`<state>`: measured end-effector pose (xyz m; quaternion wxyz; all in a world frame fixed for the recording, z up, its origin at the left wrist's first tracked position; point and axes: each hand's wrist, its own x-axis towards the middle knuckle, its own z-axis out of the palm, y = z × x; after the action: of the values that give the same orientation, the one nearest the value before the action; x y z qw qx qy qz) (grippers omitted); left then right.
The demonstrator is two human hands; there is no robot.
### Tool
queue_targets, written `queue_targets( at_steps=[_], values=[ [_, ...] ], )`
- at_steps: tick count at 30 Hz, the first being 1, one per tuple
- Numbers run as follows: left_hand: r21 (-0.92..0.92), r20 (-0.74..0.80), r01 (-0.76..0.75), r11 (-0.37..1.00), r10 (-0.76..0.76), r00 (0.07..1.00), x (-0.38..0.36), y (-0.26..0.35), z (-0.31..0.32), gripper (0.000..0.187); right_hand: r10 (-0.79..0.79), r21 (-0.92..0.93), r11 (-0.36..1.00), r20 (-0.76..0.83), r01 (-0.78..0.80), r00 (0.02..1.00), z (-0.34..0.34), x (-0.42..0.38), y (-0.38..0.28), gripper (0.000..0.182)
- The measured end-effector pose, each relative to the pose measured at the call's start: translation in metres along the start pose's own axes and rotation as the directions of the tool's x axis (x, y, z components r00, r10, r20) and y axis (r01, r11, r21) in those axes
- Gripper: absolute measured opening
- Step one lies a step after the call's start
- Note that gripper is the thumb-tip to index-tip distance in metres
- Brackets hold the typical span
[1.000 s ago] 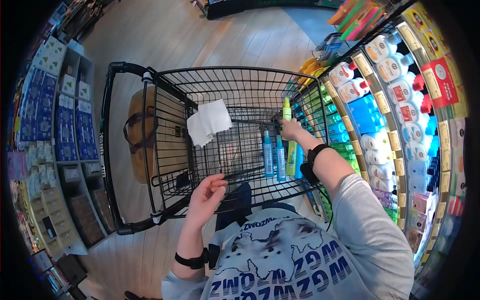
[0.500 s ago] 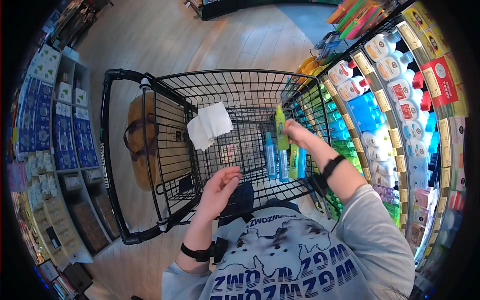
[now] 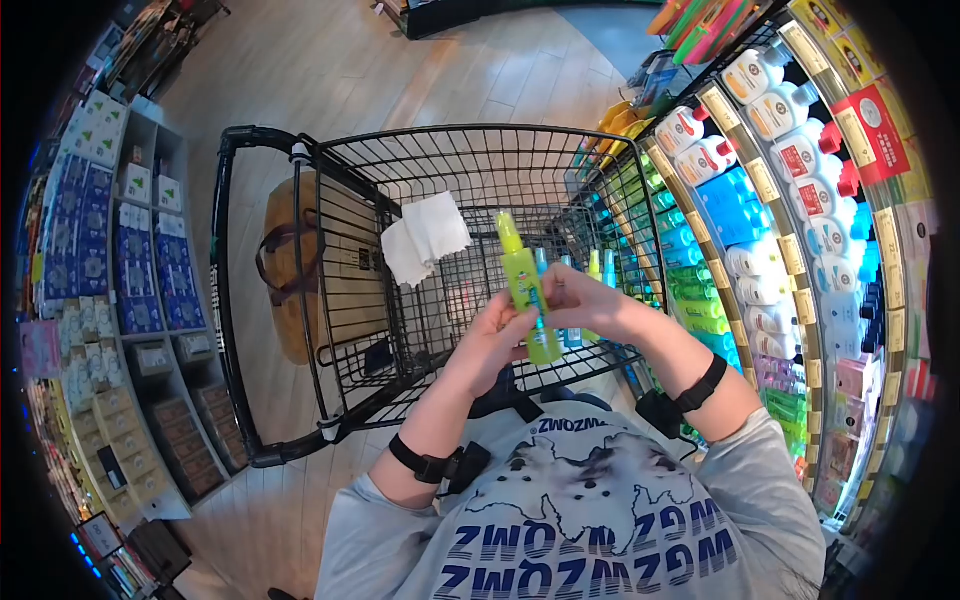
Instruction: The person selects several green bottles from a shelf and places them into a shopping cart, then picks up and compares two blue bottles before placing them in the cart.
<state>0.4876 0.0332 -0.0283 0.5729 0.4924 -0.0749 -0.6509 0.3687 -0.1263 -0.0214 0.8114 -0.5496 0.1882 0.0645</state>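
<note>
A lime-green spray bottle [image 3: 522, 270] with a clear cap is tilted above the shopping cart [image 3: 440, 130], close to my body. My left hand [image 3: 490, 340] grips its lower left side, thumb across the front. From the right, my right hand [image 3: 588, 303] touches the bottle, fingers bent around its edge. Behind my right hand, several slim blue and green bottles [image 3: 609, 266] stand in the cart, partly hidden. A white cloth [image 3: 425, 240] lies over the wire in the left part of the cart.
Shelves of bottles [image 3: 755, 210] with price strips run close along the right. To the left stands a shelf with blue packages [image 3: 135, 255]. A tan bag with dark straps [image 3: 290, 270] shows by the cart's handle [image 3: 228, 300]. Wood-look floor [image 3: 330, 60] lies ahead.
The green bottle has come up toward my body and left from the cart's right side. My left hand, formerly holding nothing, has moved up and right and now grips it too.
</note>
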Motion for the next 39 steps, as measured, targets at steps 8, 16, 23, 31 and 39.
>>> queue_targets(
  at_steps=[8,16,23,31,39],
  values=[
    [-0.172,-0.113,-0.016,0.985,-0.004,0.994,-0.018,0.001,-0.026,0.033,-0.031,-0.790,0.567,-0.303,-0.233,0.952,-0.101,0.037,0.010,0.033],
    [-0.197,-0.227,-0.031,0.980,-0.015,0.974,-0.050,-0.003,-0.046,0.033,0.309,-0.877,0.034,-0.447,-0.479,0.839,-0.159,0.072,0.089,0.064],
    [-0.199,-0.294,-0.066,0.978,0.005,0.956,-0.063,-0.011,-0.058,0.032,0.249,-0.891,-0.081,-0.452,-0.447,0.856,-0.176,0.082,0.121,0.013],
    [-0.187,-0.268,-0.056,0.981,0.004,0.963,-0.059,-0.009,-0.054,0.031,0.270,-0.906,0.128,-0.361,-0.404,0.893,-0.160,0.066,0.084,0.015],
    [-0.120,-0.196,-0.033,0.992,0.009,0.980,-0.045,-0.014,-0.040,0.031,0.408,-0.723,0.514,-0.267,-0.461,0.873,-0.119,0.031,0.041,0.024]
  ],
)
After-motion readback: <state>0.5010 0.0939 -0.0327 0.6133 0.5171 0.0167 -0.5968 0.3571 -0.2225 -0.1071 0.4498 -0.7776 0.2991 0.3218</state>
